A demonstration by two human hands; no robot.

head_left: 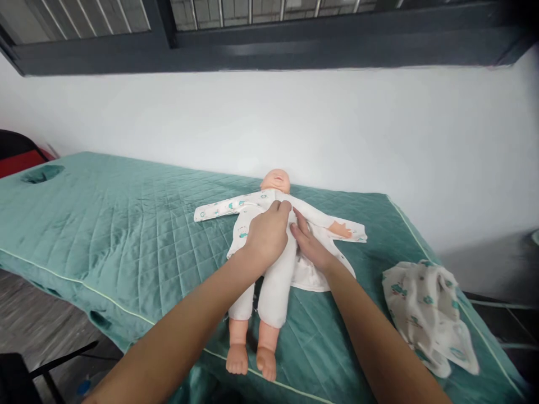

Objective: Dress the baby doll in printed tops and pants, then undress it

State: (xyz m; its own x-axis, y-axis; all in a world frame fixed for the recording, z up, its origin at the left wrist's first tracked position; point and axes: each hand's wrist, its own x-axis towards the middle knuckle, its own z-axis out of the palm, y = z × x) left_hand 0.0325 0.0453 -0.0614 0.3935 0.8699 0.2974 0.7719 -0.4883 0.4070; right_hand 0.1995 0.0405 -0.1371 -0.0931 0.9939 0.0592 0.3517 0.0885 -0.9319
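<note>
A baby doll point(275, 180) lies on its back with its head toward the wall and its bare feet point(237, 359) toward me. It has a white cloth body and legs. A white printed baby shirt point(322, 278) is spread around its torso, sleeves out to both sides. My left hand point(272, 233) is closed over the doll's chest; its fingertips are hidden, so I cannot make out what they hold. Beside it, my right hand point(310, 244) rests against the doll's side over the shirt, with fingers stretched out.
A crumpled white printed baby garment point(429, 314) lies at the right of the green quilted bed cover point(138, 202). The cover has a hole at the far left. Behind stands a white wall point(357, 123) below a dark window frame point(295, 47).
</note>
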